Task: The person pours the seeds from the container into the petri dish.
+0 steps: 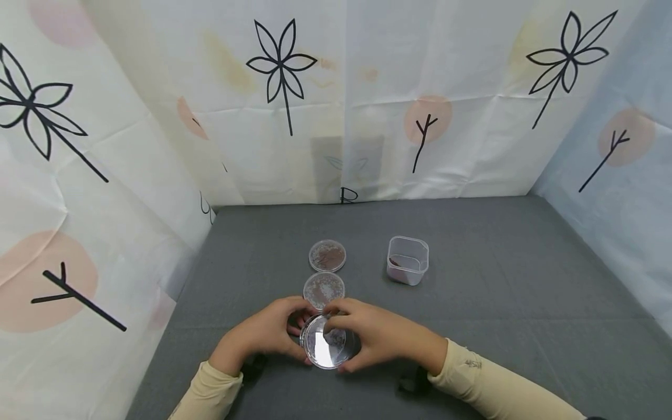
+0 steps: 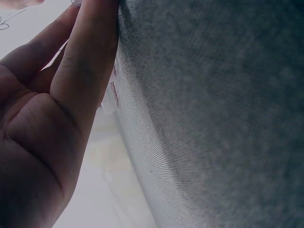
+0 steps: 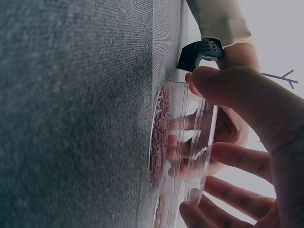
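A clear round petri dish point(image 3: 159, 137) with reddish-brown grains at its bottom stands on the grey cloth. Over it lies a clear, shiny lid point(image 1: 321, 349), which reflects white light in the head view. My left hand point(image 1: 268, 326) holds the rim from the left, thumb at the near edge and fingers at the far side. From the right, my right hand point(image 1: 388, 335) grips the lid between thumb and fingers, with bent fingers over its top. In the right wrist view, left-hand fingers point(image 3: 178, 142) show through the clear walls.
Two more round petri dishes, one nearer point(image 1: 324, 290) and one farther point(image 1: 328, 255), stand in line beyond my hands with brownish contents. A clear square plastic tub point(image 1: 408, 261), low contents inside, stands to their right. Printed cloth walls point(image 1: 388, 157) bound the grey table.
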Tool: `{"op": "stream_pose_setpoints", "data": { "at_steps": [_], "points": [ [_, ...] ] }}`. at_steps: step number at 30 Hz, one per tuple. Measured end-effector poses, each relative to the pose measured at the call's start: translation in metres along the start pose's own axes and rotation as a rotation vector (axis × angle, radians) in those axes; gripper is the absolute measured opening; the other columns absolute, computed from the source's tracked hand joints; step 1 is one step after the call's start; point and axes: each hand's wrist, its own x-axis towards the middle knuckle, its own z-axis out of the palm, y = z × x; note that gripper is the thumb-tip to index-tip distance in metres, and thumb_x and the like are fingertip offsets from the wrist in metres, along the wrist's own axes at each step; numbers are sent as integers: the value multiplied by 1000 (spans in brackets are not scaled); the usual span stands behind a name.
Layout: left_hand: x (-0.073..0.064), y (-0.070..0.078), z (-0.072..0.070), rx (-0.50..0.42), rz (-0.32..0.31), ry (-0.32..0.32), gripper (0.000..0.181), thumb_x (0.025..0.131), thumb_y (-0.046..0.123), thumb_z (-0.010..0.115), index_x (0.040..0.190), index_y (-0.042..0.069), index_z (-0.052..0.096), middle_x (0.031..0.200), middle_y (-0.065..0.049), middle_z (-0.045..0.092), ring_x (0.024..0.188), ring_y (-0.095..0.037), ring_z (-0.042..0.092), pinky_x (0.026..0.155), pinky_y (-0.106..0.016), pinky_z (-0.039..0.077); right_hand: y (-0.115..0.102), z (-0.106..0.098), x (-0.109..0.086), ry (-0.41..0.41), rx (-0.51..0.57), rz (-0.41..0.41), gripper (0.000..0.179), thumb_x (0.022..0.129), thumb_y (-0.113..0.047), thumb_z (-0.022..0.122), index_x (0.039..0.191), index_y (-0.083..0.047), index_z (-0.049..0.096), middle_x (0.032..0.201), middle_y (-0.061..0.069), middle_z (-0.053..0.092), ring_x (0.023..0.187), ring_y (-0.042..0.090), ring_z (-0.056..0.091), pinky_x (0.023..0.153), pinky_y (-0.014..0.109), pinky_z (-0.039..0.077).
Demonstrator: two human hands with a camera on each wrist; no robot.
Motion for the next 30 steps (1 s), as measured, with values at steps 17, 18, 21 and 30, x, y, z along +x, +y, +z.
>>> {"op": "stream_pose_setpoints", "data": {
  "at_steps": [17, 18, 21, 30],
  "points": [
    [-4, 4, 0, -24, -14, 3, 83, 61, 25, 106, 131, 8, 67, 114, -6, 62, 102, -19, 62, 89, -23, 60, 0, 5, 4, -1, -21, 11, 59, 78, -40, 96, 124, -15, 68, 141, 9, 58, 127, 16, 58, 106, 30, 53],
    [-4, 4, 0, -23, -13, 2, 83, 61, 26, 106, 131, 7, 67, 114, -6, 63, 102, -19, 62, 89, -24, 61, 0, 6, 5, -2, -27, 13, 59, 78, -41, 96, 123, -14, 68, 141, 9, 59, 127, 16, 58, 106, 30, 53],
    [-4, 5, 0, -15, -11, 0, 82, 63, 29, 106, 132, 8, 67, 115, -6, 63, 102, -19, 62, 89, -24, 61, 0, 7, 5, -12, -57, 19, 60, 78, -42, 95, 124, -14, 68, 141, 9, 59, 127, 15, 58, 106, 29, 53],
    [-2, 4, 0, 3, -8, 0, 78, 65, 32, 105, 131, 8, 68, 113, -4, 64, 101, -17, 63, 87, -24, 61, -2, 6, 8, -38, -91, 39, 62, 80, -43, 94, 127, -13, 67, 140, 9, 58, 123, 15, 58, 104, 29, 54]
  ]
}}
